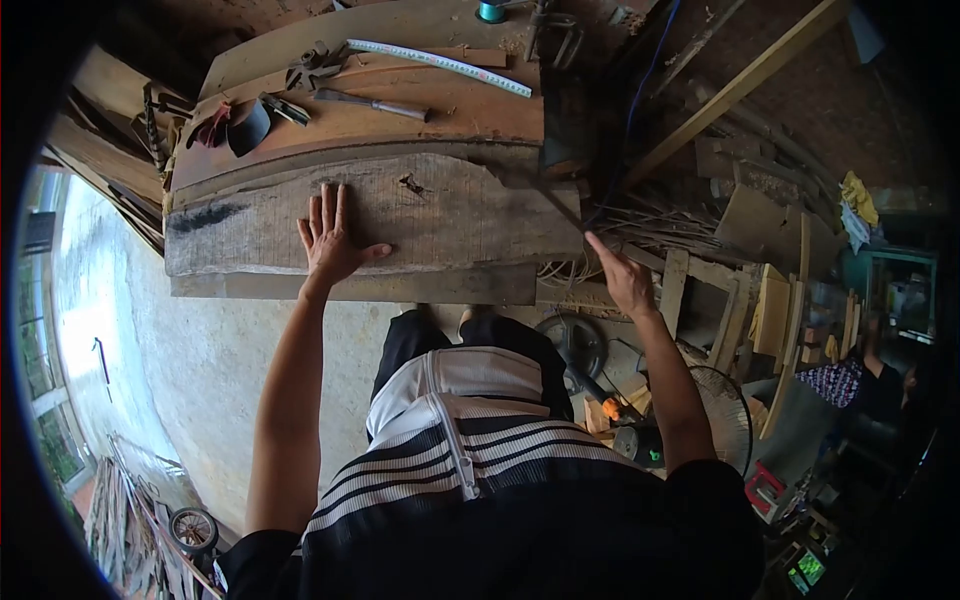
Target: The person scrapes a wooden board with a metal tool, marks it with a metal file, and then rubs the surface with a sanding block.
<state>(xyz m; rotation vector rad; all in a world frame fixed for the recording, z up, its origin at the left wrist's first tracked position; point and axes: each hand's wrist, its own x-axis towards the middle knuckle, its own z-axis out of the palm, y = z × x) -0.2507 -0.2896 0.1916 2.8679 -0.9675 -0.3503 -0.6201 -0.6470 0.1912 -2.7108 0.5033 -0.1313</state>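
A long weathered plank point(440, 215) with a dark knot hole lies across the workbench point(350, 288). My left hand point(332, 240) rests flat on the plank, fingers spread and thumb out to the right. Past the plank's right end, my right hand point(626, 277) is closed around the near end of a long, narrow dark tool point(560, 203). The tool slants up and left across the plank's far right edge, where the outline dips. Its handle is hidden in my hand.
On the bench's far side lie a tape strip point(440, 64), a chisel-like tool point(375, 103), a dark metal plane-like tool point(310, 68) and a rounded dark piece point(250, 130). Wood scraps point(640, 222) and a fan point(722, 410) stand to the right. A clamp point(555, 35) sits at the back.
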